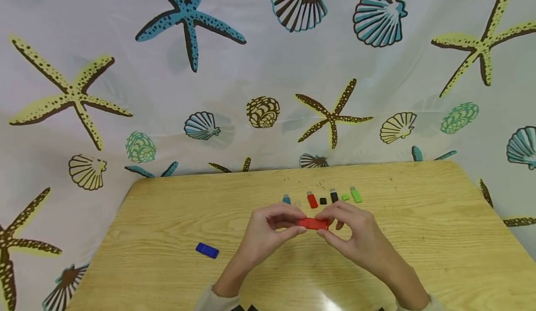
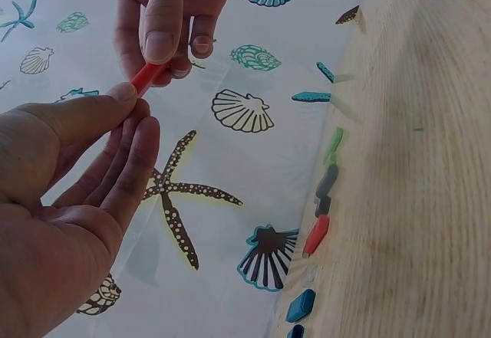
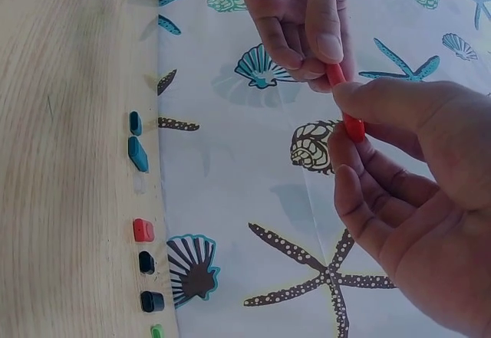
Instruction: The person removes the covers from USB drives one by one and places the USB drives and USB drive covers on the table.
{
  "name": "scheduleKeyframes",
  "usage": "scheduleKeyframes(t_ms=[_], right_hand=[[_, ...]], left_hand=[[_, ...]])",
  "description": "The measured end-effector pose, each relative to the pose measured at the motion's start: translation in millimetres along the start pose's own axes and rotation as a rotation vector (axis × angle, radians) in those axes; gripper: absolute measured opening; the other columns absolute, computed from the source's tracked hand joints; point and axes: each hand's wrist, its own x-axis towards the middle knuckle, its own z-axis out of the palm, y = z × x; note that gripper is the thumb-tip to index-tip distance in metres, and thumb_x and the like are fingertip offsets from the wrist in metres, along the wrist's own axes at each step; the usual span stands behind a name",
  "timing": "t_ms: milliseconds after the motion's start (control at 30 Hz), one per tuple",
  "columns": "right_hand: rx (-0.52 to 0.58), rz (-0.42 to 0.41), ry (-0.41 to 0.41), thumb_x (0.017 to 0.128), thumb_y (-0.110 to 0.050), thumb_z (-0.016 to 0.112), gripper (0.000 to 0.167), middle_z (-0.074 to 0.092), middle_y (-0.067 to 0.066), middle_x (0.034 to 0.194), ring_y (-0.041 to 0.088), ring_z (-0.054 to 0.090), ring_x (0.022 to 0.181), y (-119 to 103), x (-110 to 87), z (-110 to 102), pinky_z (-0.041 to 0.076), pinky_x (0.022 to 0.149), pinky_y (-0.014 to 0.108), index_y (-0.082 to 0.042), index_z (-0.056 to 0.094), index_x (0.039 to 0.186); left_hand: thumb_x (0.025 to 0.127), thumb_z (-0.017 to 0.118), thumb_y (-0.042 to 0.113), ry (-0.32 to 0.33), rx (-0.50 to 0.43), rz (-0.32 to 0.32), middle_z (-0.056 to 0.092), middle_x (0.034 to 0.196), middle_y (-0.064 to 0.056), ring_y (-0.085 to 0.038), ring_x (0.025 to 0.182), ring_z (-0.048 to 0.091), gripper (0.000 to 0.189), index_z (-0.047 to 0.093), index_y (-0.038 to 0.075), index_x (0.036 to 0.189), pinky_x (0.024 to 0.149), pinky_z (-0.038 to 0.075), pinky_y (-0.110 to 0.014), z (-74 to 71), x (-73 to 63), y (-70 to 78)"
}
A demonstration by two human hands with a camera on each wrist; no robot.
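Note:
Both hands hold a small flat red USB stick (image 1: 313, 223) in the air above the table, level between them. My left hand (image 1: 268, 231) pinches its left end between thumb and fingertips. The right end is pinched the same way by my right hand (image 1: 356, 231). No metal plug shows on this stick; the fingertips cover its ends. In the right wrist view, the stick (image 3: 353, 127) appears edge-on between the two hands.
Behind the hands, a row on the wooden table (image 1: 167, 208) has a blue stick (image 1: 286, 199), red stick (image 1: 312, 200), black cap (image 1: 323, 201), black stick (image 1: 334, 196), green cap (image 1: 345, 197) and green stick (image 1: 356, 195). A dark blue stick (image 1: 207, 250) lies left. Patterned cloth (image 1: 234, 78) hangs behind.

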Motion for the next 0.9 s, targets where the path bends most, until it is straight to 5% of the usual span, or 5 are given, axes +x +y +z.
scheduleKeyframes(t_ms=[900], right_hand=[[-0.019, -0.073, 0.011, 0.084, -0.001, 0.084, 0.029, 0.068, -0.009, 0.102, 0.006, 0.061, 0.082, 0.3, -0.5, -5.3, 0.056, 0.066, 0.022, -0.016, 0.075, 0.106]], left_hand=[[0.087, 0.081, 0.0, -0.015, 0.013, 0.022, 0.073, 0.105, -0.012, -0.023, 0.089, 0.074, 0.018, 0.079, 0.003, 0.105, 0.081, 0.063, -0.042, -3.4, -1.1, 5.3]])
